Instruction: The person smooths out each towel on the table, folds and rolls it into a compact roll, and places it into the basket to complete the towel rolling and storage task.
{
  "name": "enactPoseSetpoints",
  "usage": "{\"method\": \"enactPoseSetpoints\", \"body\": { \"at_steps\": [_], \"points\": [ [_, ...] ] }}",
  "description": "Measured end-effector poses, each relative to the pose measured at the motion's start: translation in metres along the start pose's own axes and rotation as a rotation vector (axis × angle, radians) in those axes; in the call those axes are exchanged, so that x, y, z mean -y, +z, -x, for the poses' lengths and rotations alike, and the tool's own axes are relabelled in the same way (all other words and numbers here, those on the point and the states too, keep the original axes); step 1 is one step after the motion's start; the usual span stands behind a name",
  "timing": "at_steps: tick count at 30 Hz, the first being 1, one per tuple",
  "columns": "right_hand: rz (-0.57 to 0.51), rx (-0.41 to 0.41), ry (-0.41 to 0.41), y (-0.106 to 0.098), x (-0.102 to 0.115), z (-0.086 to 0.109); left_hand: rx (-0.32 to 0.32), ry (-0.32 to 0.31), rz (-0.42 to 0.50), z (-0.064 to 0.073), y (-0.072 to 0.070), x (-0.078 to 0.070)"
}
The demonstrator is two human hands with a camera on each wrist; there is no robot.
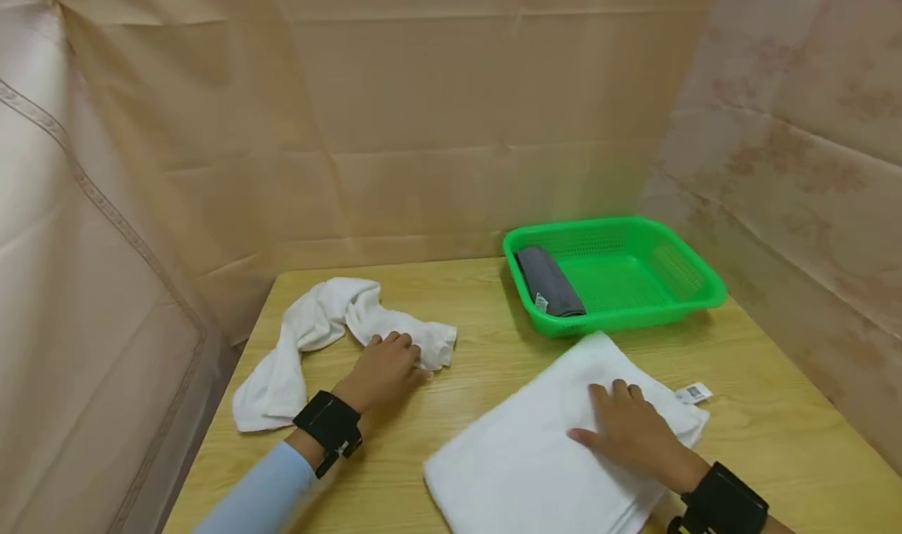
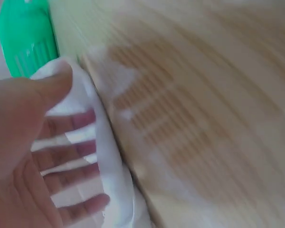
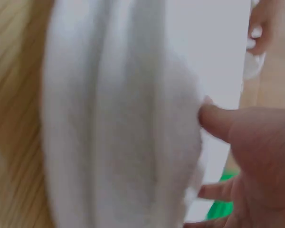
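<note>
A crumpled white towel (image 1: pixel 310 322) lies in a bent strip on the left of the table. My left hand (image 1: pixel 386 368) reaches to its right end, fingertips on the cloth; the left wrist view shows those fingers (image 2: pixel 69 178) spread and fairly straight against the towel (image 2: pixel 116 180). A second white towel (image 1: pixel 521 456), folded into a flat layered rectangle, lies at the front right with a small label (image 1: pixel 694 393) sticking out. My right hand (image 1: pixel 627 428) rests on top of it, fingers extended. Along its edge, the folded layers (image 3: pixel 128 118) show in the right wrist view.
A green plastic basket (image 1: pixel 634 315) stands at the back right, holding a rolled dark grey towel (image 1: pixel 548 282) along its left side. The wooden table (image 1: pixel 423 416) is bordered by a beige cloth (image 1: pixel 423 127) behind and hanging cloths on both sides.
</note>
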State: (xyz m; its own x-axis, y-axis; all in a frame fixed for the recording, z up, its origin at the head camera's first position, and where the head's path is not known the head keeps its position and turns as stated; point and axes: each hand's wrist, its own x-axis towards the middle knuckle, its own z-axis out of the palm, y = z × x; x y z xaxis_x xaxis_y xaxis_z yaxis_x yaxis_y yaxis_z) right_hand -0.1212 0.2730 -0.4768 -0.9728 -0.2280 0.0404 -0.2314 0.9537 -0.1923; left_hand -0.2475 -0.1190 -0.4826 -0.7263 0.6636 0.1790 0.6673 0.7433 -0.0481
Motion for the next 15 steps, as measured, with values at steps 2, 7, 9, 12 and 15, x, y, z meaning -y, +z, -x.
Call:
{"method": "enactPoseSetpoints", "body": {
  "at_steps": [2, 7, 9, 12, 15],
  "points": [
    [-0.026, 0.001, -0.09, 0.005, 0.013, -0.006, -0.026, -0.051, -0.014, 0.006, -0.001, 0.003],
    [-0.124, 0.067, -0.31, 0.018, 0.035, -0.034, -0.158, -0.046, 0.08, 0.007, -0.003, -0.007],
    [-0.161, 0.12, -0.383, 0.021, 0.04, -0.053, -0.23, -0.015, 0.15, 0.005, -0.004, -0.017],
    [-0.18, 0.199, -0.462, 0.024, 0.039, -0.085, -0.301, 0.112, 0.261, 0.002, -0.007, -0.04],
    [-0.181, 0.245, -0.498, 0.023, 0.033, -0.116, -0.231, 0.324, 0.36, 0.002, -0.012, -0.069]
  ]
}}
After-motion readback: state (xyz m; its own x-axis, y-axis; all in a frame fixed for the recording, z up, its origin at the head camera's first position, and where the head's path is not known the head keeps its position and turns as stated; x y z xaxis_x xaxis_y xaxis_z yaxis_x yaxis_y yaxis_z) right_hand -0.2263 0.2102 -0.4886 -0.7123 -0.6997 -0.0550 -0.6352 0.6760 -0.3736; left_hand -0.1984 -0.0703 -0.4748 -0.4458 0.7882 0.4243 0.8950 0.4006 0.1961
